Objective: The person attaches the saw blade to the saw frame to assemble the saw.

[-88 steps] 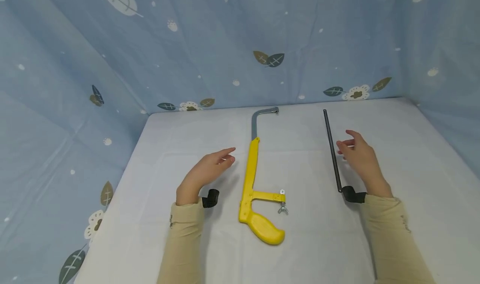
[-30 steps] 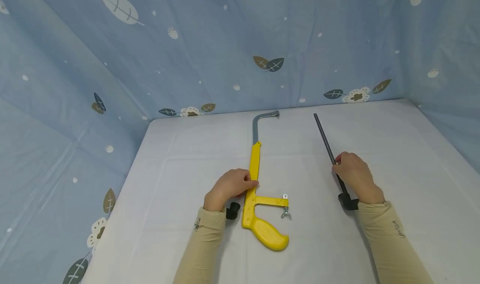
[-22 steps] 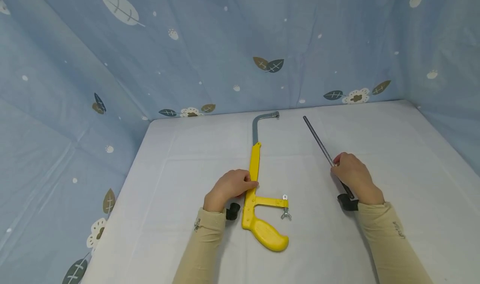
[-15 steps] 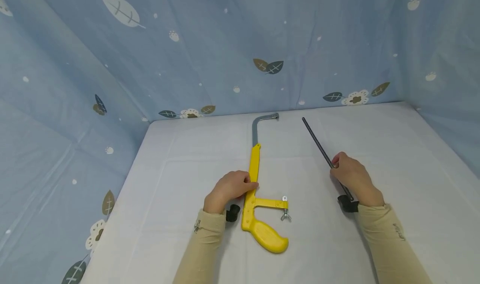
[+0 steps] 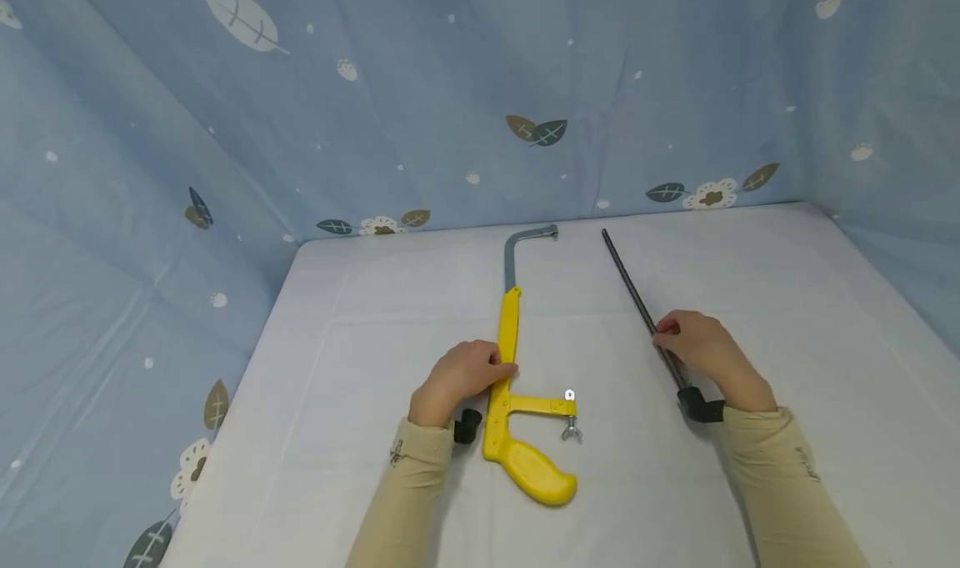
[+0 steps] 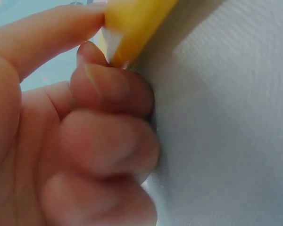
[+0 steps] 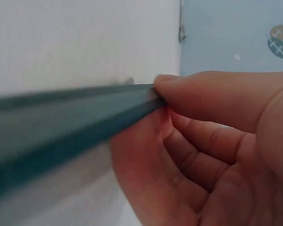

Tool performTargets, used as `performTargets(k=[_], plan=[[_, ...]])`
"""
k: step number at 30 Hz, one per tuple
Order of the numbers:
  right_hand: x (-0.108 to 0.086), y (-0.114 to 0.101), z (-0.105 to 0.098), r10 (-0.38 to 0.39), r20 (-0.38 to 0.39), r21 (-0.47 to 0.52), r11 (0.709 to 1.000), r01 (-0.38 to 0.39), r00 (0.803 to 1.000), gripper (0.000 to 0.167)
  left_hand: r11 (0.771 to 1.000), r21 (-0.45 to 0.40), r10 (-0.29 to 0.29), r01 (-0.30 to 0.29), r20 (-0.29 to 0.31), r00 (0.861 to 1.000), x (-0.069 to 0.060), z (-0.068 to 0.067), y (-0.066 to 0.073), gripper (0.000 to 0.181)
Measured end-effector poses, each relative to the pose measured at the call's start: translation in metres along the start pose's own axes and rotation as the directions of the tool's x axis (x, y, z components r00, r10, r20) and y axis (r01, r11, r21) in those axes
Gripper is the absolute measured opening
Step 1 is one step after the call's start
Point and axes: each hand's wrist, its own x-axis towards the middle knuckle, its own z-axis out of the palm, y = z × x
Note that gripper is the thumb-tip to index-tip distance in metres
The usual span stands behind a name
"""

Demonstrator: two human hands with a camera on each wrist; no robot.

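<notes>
A hacksaw frame [image 5: 507, 326] lies on the white cloth, with a yellow body, a pistol-style handle, a grey bent front arm and a wing nut; no blade spans it. My left hand [image 5: 461, 372] pinches its yellow bar just above the cross arm. In the left wrist view, the thumb [image 6: 56, 33] and curled fingers meet at the bar's edge. To the right, a thin dark-grey rod [image 5: 630, 284] slants away from me. My right hand [image 5: 701, 347] pinches it towards its near end, between thumb and fingers in the right wrist view; the near tip is hidden by the black wrist camera.
White cloth [image 5: 390, 293] covers the table, and a blue leaf-patterned curtain [image 5: 450, 92] hangs behind its far edge and along the sides. A black wrist camera [image 5: 468, 426] sits beside the left cuff, another [image 5: 697, 405] beside the right cuff.
Both hands came down, the left onto the hacksaw frame and the right onto the rod. The rod's far end has swung left. Lately the right hand has shifted slightly left with it.
</notes>
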Motion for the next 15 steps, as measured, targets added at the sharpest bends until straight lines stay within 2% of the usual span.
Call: performTargets(k=[3,7,15], plan=[[0.0,-0.002,0.002,-0.012,0.012,0.107,0.994,0.01,1.0,0.033,1.0,-0.003,-0.019,0.019,-0.006,1.0,-0.001,0.001,0.001,0.035],[0.001,-0.004,0.007,-0.035,-0.016,0.211,0.977,0.037,0.999,0.036,0.999,-0.007,-0.049,0.049,-0.005,0.999,-0.002,0.001,0.004,0.037],[0.008,-0.017,0.024,-0.04,-0.025,0.293,0.955,0.046,0.999,0.039,0.999,0.002,-0.052,0.052,-0.017,0.998,-0.004,-0.002,0.006,0.035]])
